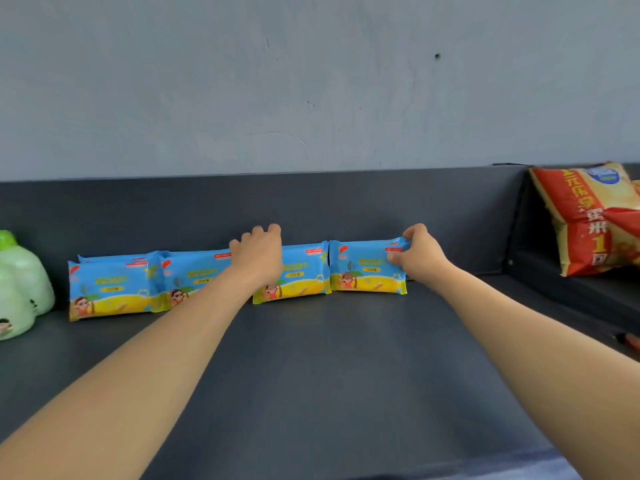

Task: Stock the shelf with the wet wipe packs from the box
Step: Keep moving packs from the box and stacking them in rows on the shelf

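Note:
Several blue-and-yellow wet wipe packs stand upright in a row against the back wall of the dark grey shelf [311, 358]. My left hand [258, 254] grips the top of the third pack [298, 275], covering its left part. My right hand [420, 252] pinches the top right corner of the rightmost pack [363, 268]. Two more packs stand at the left, the leftmost pack [110, 289] and the second pack [194, 275], with another partly hidden behind the leftmost one. The box is out of view.
A pale green bottle [20, 285] stands at the shelf's left edge. At the right, beyond a dark divider [519, 223], an orange-and-yellow snack bag [588, 216] leans back. A small red item [630, 341] lies near the right edge.

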Demonstrator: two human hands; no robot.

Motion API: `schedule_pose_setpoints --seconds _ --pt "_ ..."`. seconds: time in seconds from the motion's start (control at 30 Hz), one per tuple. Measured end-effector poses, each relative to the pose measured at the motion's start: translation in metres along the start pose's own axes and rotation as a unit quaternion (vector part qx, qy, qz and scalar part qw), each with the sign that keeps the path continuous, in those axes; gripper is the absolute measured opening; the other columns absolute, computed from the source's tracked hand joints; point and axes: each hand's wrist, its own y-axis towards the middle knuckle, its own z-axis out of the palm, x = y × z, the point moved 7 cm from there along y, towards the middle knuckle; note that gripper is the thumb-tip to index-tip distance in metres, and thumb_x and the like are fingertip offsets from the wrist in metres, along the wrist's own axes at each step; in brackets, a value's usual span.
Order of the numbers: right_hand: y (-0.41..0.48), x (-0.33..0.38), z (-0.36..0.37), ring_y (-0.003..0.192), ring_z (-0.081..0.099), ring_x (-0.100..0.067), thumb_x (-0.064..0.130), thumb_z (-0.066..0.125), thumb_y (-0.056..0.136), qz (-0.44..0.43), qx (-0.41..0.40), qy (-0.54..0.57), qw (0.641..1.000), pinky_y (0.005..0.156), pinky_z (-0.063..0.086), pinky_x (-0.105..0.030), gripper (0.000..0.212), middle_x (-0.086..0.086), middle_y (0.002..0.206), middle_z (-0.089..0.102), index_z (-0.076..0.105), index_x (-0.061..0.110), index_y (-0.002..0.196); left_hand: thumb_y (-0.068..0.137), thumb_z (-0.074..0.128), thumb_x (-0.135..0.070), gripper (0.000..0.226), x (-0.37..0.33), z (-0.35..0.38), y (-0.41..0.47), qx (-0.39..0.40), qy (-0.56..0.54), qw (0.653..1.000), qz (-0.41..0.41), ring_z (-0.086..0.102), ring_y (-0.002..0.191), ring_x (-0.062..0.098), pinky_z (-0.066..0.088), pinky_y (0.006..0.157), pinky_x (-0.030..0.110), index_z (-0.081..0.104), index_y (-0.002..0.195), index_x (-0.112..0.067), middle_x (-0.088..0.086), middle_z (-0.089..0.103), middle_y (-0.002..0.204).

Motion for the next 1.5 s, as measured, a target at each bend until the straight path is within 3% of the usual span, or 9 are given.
schedule_pose_setpoints --seconds 0.2,0.4,0.63,0.77,1.0,1.17,1.27,1.37,1.5 --pt "0.009 -0.001 0.002 0.096 0.056 -0.024 0.008 0.063 0.087 0.002 -0.034 -0.024 0.999 0.074 0.05 -0.032 0.048 -0.014 0.122 0.05 0.037 0.006 0.127 0.085 0.059 -0.003 0.032 -0.005 -0.001 0.005 -0.053 0.012 0.998 0.04 0.046 0.112 0.027 0.04 0.094 0.041 0.05 0.115 -0.01 0.011 0.051 0.118" --pt "0.011 -0.004 0.002 0.107 0.058 -0.029 0.009 0.063 0.087 0.008 -0.031 -0.041 0.999 0.079 0.054 -0.037 0.055 -0.014 0.127 0.049 0.033 0.007 0.133 0.083 0.06 -0.006 0.048 -0.01 0.001 0.001 -0.034 0.025 0.998 0.04 0.042 0.12 0.029 0.039 0.098 0.043 0.043 0.128 -0.012 0.011 0.047 0.127" --pt "0.002 0.002 -0.014 0.113 0.053 -0.027 0.008 0.057 0.09 -0.032 -0.074 -0.085 0.993 0.076 0.048 -0.031 0.046 -0.014 0.129 0.048 0.038 0.006 0.131 0.083 0.063 -0.01 0.056 -0.019 -0.008 -0.011 -0.061 0.054 0.996 0.041 0.041 0.122 0.029 0.039 0.099 0.04 0.038 0.133 -0.011 0.012 0.045 0.131" --pt "-0.019 0.014 -0.026 0.116 0.05 -0.024 0.016 0.058 0.091 -0.077 -0.077 -0.087 0.99 0.088 0.045 -0.033 0.04 -0.009 0.13 0.049 0.045 0.009 0.128 0.085 0.058 -0.005 0.045 -0.037 -0.022 -0.03 -0.093 0.043 0.993 0.058 0.044 0.117 0.029 0.039 0.096 0.039 0.045 0.128 -0.01 0.011 0.049 0.126" --pt "-0.097 0.016 -0.076 0.11 0.056 -0.018 0.013 0.055 0.089 -0.157 -0.07 -0.115 0.978 0.086 0.043 -0.027 0.025 -0.002 0.118 0.063 0.06 0.012 0.113 0.087 0.056 -0.008 0.032 -0.135 -0.041 -0.102 -0.078 -0.041 0.981 0.173 0.049 0.109 0.03 0.04 0.087 0.039 0.052 0.119 -0.011 0.009 0.056 0.119" --pt "-0.168 -0.022 -0.144 0.108 0.059 -0.02 0.015 0.059 0.088 -0.162 -0.089 -0.166 0.969 0.095 0.046 -0.035 0.026 -0.004 0.115 0.066 0.063 0.011 0.114 0.088 0.061 -0.02 0.031 -0.23 -0.049 -0.174 -0.047 -0.09 0.952 0.289 0.052 0.109 0.031 0.043 0.088 0.042 0.053 0.118 -0.013 0.01 0.058 0.117" --pt "-0.213 -0.059 -0.187 0.109 0.058 -0.021 0.014 0.058 0.089 -0.134 -0.104 -0.204 0.964 0.096 0.045 -0.034 0.026 -0.006 0.116 0.065 0.062 0.01 0.115 0.088 0.061 -0.022 0.031 -0.288 -0.047 -0.223 -0.032 -0.103 0.927 0.359 0.052 0.109 0.031 0.045 0.09 0.045 0.054 0.117 -0.014 0.009 0.059 0.114" --pt "-0.262 -0.106 -0.232 0.105 0.058 -0.019 0.015 0.057 0.089 -0.07 -0.136 -0.233 0.96 0.083 0.04 -0.02 0.025 -0.003 0.113 0.065 0.064 0.012 0.113 0.088 0.058 -0.021 0.028 -0.339 -0.034 -0.278 -0.012 -0.114 0.899 0.424 0.052 0.106 0.031 0.044 0.086 0.042 0.054 0.114 -0.012 0.01 0.059 0.111" --pt "-0.327 -0.183 -0.275 0.102 0.061 -0.023 0.012 0.058 0.085 0.037 -0.175 -0.224 0.958 0.085 0.043 -0.029 0.022 -0.005 0.106 0.07 0.067 0.011 0.106 0.086 0.06 -0.018 0.024 -0.403 0.006 -0.35 0.069 -0.14 0.858 0.489 0.056 0.103 0.033 0.048 0.082 0.045 0.056 0.108 -0.011 0.012 0.06 0.107"
